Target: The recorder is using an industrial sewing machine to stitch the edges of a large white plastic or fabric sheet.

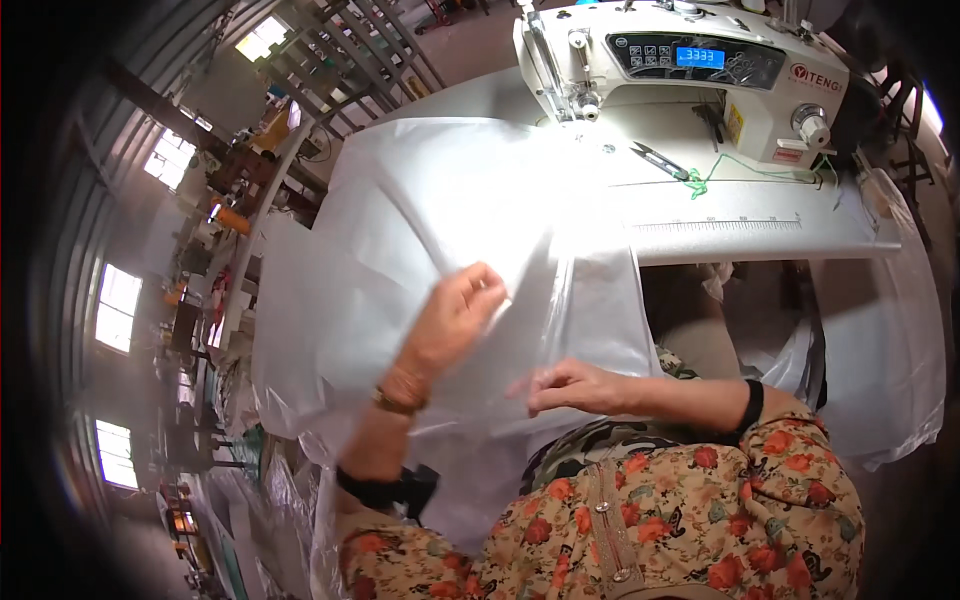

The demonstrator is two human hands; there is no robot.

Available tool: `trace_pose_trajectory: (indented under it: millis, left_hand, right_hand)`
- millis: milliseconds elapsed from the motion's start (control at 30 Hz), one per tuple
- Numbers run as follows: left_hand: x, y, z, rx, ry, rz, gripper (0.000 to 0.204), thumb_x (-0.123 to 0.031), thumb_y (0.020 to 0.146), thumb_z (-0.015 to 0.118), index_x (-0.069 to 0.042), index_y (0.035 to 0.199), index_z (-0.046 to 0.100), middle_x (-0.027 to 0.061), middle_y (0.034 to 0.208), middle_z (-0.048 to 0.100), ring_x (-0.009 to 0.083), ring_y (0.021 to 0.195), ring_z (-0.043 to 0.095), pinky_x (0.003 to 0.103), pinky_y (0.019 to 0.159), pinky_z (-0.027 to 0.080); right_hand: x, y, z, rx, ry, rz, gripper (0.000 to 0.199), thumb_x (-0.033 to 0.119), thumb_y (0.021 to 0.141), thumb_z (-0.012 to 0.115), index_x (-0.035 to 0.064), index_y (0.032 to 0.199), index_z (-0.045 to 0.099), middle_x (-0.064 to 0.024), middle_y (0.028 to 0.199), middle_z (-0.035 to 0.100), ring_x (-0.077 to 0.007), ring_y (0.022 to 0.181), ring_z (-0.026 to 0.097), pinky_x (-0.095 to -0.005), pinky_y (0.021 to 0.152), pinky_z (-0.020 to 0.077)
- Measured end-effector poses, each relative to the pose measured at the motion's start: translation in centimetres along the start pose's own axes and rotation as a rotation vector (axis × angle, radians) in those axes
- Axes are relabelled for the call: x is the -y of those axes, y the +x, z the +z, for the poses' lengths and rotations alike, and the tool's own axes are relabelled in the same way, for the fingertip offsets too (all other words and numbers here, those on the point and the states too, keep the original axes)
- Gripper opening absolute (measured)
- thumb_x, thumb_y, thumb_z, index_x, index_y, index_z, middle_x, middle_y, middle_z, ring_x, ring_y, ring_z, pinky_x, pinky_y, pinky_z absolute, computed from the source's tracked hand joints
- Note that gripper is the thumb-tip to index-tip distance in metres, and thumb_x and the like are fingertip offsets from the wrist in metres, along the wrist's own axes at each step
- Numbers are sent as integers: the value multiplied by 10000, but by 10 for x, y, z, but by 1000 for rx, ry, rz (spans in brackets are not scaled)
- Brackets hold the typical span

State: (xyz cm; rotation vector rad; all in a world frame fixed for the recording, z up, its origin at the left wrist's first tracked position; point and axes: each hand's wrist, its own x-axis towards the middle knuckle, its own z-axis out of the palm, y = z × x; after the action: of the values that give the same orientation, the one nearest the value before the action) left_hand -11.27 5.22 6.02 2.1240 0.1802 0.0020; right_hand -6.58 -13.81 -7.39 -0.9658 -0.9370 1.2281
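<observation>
A large sheet of thin translucent white fabric [400, 220] drapes from the sewing table over my lap. My left hand [455, 315] is raised in front of it, pinching a fold of the sheet between thumb and fingers. Lower and to the right, my right hand [565, 388] grips the sheet's edge near my lap. A white industrial sewing machine [690, 70] with a blue lit display stands at the far side of the table, well beyond both hands.
Small thread snips [658, 160] and a loose green thread [740, 172] lie on the white table [760, 230] in front of the machine. More white material [885, 330] hangs at the right. Shelving and workshop clutter fill the left side.
</observation>
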Motion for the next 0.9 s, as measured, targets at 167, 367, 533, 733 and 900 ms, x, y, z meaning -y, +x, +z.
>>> trace_pose_trajectory:
  millis: [167,367,533,733,900]
  left_hand:
    - [52,-34,85,-155,-387,-76,146,-165,1010,534,-19,1001,536,-72,749,471,12,664,401,226,552,361]
    - [71,-28,123,-105,-617,-73,381,-394,1030,506,-15,1065,520,-36,838,500,19,780,430,213,659,403]
    - [69,-32,121,-132,-544,60,621,-589,975,482,13,1124,515,9,933,522,48,856,449,226,721,420]
    - [54,-29,117,-52,-515,18,425,-414,993,551,5,1055,517,1,885,522,44,807,448,221,668,405]
    - [62,-31,114,-105,-432,-129,157,-156,994,552,-16,938,507,-47,760,449,32,706,399,232,581,362]
  right_hand:
    - [15,-43,22,-340,29,-90,233,197,986,550,26,899,683,-69,871,703,-145,865,652,-291,819,500]
    - [34,-48,31,-166,-825,-38,305,276,977,533,20,813,558,-144,675,629,-325,661,653,-436,623,496]
    - [30,-42,38,-26,-1201,-43,241,239,937,541,28,821,548,-149,638,614,-341,658,648,-479,612,489]
    - [28,-35,42,240,-1340,-91,110,155,844,567,53,852,524,-95,674,603,-293,606,623,-408,637,491]
    - [22,-39,25,252,-1207,-617,188,228,873,600,49,848,547,-109,764,596,-260,670,606,-379,587,467]
